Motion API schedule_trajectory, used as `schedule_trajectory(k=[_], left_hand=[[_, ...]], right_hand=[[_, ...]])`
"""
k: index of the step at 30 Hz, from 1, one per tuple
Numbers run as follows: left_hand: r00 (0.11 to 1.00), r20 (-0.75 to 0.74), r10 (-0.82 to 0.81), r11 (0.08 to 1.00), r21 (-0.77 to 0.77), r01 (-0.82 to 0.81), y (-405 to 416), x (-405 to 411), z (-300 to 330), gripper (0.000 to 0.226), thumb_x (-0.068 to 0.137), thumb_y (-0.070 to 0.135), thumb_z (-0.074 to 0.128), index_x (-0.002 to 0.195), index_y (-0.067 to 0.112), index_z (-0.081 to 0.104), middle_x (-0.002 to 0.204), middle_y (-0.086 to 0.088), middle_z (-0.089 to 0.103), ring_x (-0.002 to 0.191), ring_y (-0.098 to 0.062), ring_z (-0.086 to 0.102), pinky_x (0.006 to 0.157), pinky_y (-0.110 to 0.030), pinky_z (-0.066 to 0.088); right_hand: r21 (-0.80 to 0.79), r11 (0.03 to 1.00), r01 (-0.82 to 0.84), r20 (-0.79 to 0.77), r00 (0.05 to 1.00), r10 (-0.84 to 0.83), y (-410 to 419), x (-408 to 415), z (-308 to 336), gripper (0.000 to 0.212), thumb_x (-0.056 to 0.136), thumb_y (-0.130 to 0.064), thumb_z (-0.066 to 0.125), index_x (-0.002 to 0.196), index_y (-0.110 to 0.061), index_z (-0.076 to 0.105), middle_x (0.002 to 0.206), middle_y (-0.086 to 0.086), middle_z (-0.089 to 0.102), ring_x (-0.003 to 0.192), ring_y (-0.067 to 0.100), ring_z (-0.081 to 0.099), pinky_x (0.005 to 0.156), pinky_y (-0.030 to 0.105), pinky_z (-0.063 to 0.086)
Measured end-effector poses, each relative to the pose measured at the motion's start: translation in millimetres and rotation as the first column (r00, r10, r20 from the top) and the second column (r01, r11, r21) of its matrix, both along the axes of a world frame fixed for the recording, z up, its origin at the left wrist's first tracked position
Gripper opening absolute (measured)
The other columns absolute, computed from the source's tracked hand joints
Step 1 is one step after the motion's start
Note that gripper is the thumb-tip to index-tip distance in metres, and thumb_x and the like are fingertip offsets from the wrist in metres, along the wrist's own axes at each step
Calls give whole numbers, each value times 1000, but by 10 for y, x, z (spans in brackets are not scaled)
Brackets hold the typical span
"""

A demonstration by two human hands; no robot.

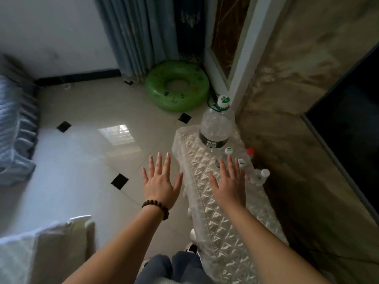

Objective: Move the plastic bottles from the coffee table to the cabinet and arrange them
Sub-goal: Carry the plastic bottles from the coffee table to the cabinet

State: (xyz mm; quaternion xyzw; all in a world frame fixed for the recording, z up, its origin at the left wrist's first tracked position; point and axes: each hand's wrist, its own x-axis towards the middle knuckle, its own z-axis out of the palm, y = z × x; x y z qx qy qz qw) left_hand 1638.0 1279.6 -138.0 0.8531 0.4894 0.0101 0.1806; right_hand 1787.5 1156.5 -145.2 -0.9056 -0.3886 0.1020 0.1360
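Note:
A long cabinet (207,181) under a quilted silvery cloth runs along the right wall. At its far end a large clear plastic jug (216,128) with a white and green cap stands upright. Beside it cluster several small clear bottles (245,162) with white-green, red and white caps; one bottle (259,177) with a white cap leans at the wall edge. My right hand (227,185) hovers flat over the cloth just in front of the small bottles, fingers spread, holding nothing. My left hand (161,181), with a bead bracelet, is spread over the floor left of the cabinet, empty.
A green inflatable swim ring (177,87) lies on the tiled floor by blue curtains (139,37). A blue sofa (16,124) is at the left, a white covered piece of furniture (41,253) at the bottom left. A dark screen (352,128) hangs on the right wall.

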Motion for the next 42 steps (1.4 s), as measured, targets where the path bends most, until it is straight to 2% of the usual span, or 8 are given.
schedule_trajectory(k=[5, 10, 13, 18, 23, 33, 37, 42], left_hand=[[974, -14, 228, 973, 46, -227, 12, -736, 21, 71, 90, 63, 21, 148, 33, -8, 158, 4, -9, 143, -17, -16, 117, -44, -5], [899, -5, 438, 898, 47, -437, -59, -1617, 59, 72, 91, 59, 28, 150, 28, 0, 159, 1, -3, 145, -19, -11, 117, -46, -2], [830, 18, 558, 828, 55, -558, -220, -2185, 100, 72, 92, 57, 31, 150, 27, 2, 159, -1, -1, 145, -20, -9, 117, -47, -2], [690, 77, 720, 689, 50, -723, -711, -3194, 81, 75, 87, 60, 28, 150, 28, 2, 159, -1, 1, 145, -20, -8, 117, -47, -3], [511, 88, 855, 509, 48, -860, -1436, -4265, 66, 76, 86, 60, 29, 150, 27, 7, 159, -3, 7, 146, -21, -4, 116, -47, -1], [114, 117, 987, 108, 55, -993, -2949, -5887, 124, 75, 88, 51, 46, 150, 24, 14, 158, -3, 13, 146, -22, 2, 115, -46, 3], [1, 114, 993, -4, 48, -999, -3384, -6312, 90, 75, 89, 51, 46, 150, 24, 13, 158, -4, 13, 146, -22, 3, 116, -46, 4], [-89, 98, 991, -91, 12, -996, -3668, -6689, 24, 74, 90, 53, 41, 150, 25, 7, 159, -3, 9, 146, -21, -1, 117, -46, 2]], right_hand=[[-18, 978, -209, -25, 978, 208, 400, -520, 72, 70, 90, -59, 13, 150, -23, 11, 160, 3, -1, 146, 19, -11, 118, 41, -5], [-13, 916, -400, -49, 916, 399, 700, -1220, 123, 66, 94, -55, 22, 151, -25, 9, 160, 0, -7, 144, 14, -17, 116, 38, -10], [6, 866, -500, -69, 864, 499, 787, -1732, 148, 65, 95, -53, 29, 151, -26, 10, 160, -2, -6, 145, 14, -15, 118, 37, -9], [27, 750, -661, -84, 746, 660, 680, -2789, 162, 66, 94, -52, 26, 151, -24, 8, 160, -1, -7, 145, 15, -14, 116, 35, -12], [36, 589, -807, -126, 581, 804, 279, -3925, 108, 63, 96, -48, 34, 150, -26, 11, 160, -2, -6, 146, 15, -13, 118, 38, -7], [95, 252, -963, -140, 237, 961, -521, -5856, 118, 62, 92, -35, 50, 147, -19, 27, 159, 4, 10, 147, 20, 0, 118, 37, 0], [122, 165, -979, -140, 148, 979, -749, -6404, 114, 60, 91, -32, 53, 145, -16, 32, 158, 7, 14, 147, 24, 5, 118, 41, 2], [93, 62, -994, -126, 50, 991, -830, -6873, 62, 60, 95, -42, 42, 148, -19, 23, 160, 5, 6, 147, 20, -3, 119, 39, 1]])
